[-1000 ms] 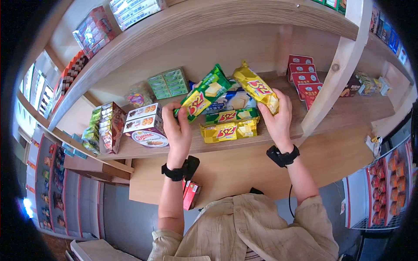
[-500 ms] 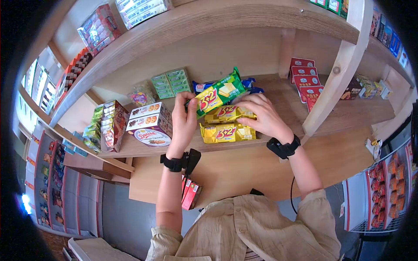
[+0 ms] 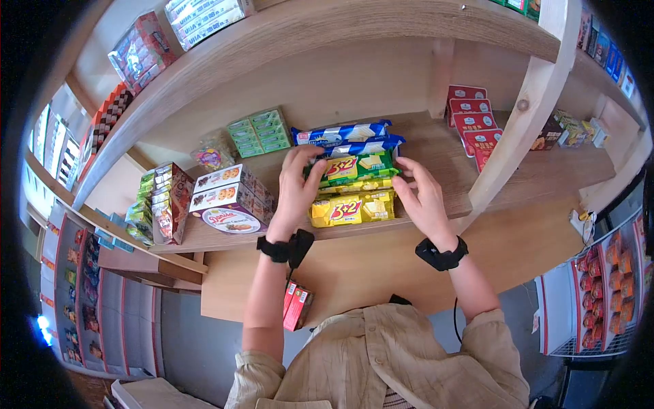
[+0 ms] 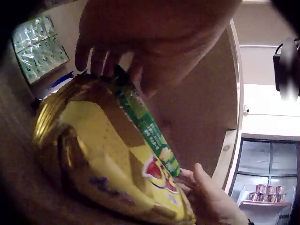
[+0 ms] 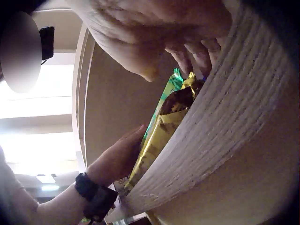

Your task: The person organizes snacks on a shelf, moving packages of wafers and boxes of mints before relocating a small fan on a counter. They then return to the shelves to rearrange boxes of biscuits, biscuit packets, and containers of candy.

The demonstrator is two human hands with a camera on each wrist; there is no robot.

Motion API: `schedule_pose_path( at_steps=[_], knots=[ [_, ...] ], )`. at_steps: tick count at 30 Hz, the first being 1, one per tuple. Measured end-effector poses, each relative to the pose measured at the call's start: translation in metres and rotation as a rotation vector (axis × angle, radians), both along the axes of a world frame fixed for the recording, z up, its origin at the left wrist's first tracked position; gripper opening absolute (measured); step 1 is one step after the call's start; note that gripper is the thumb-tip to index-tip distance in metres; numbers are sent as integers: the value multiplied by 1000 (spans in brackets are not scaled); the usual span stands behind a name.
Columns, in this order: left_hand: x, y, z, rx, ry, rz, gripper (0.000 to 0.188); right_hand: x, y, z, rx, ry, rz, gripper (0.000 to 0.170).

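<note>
A green 3+2 pack (image 3: pixel 354 168) lies across the stack, above the yellow 3+2 packs (image 3: pixel 353 208) and in front of blue packs (image 3: pixel 347 133). My left hand (image 3: pixel 297 187) grips the green pack's left end between thumb and fingers. At its right end is my right hand (image 3: pixel 427 206), its fingers loosely bent, fingertips beside or touching the wrapper. The left wrist view has the green pack (image 4: pixel 147 129) standing behind a large yellow pack (image 4: pixel 103 150). In the right wrist view the thumb and fingers stand apart above the packs' ends.
Purple-and-white boxes (image 3: pixel 231 204) and brown snack boxes (image 3: pixel 170 204) stand left on the shelf (image 3: pixel 436 146). Green packets (image 3: pixel 259 133) are behind. Red packs (image 3: pixel 477 126) sit right, beside a wooden post (image 3: pixel 521 112). A red box (image 3: pixel 298 307) lies below.
The green pack has come down onto the stack and turned level. The yellow pack held earlier in my right hand lies on the shelf, let go. My right hand has moved to the green pack's right end.
</note>
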State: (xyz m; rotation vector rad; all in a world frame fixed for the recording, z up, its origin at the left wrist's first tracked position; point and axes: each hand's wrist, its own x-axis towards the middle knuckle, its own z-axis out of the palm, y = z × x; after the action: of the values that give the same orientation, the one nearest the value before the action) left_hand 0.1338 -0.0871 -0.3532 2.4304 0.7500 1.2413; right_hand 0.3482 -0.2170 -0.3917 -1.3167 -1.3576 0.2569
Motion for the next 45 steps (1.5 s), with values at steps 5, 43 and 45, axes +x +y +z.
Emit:
schedule_pose_path(
  at_steps=[5, 43, 45],
  knots=[
    [-25, -38, -28, -226, -122, 66, 75, -13, -12, 7, 6, -129, -31, 65],
    [-5, -66, -54, -60, 15, 151, 100, 104, 187, 38, -616, -86, 528, 73],
    [-3, -66, -51, -92, 12, 160, 99, 97, 184, 36, -683, 59, 645, 68]
  ],
)
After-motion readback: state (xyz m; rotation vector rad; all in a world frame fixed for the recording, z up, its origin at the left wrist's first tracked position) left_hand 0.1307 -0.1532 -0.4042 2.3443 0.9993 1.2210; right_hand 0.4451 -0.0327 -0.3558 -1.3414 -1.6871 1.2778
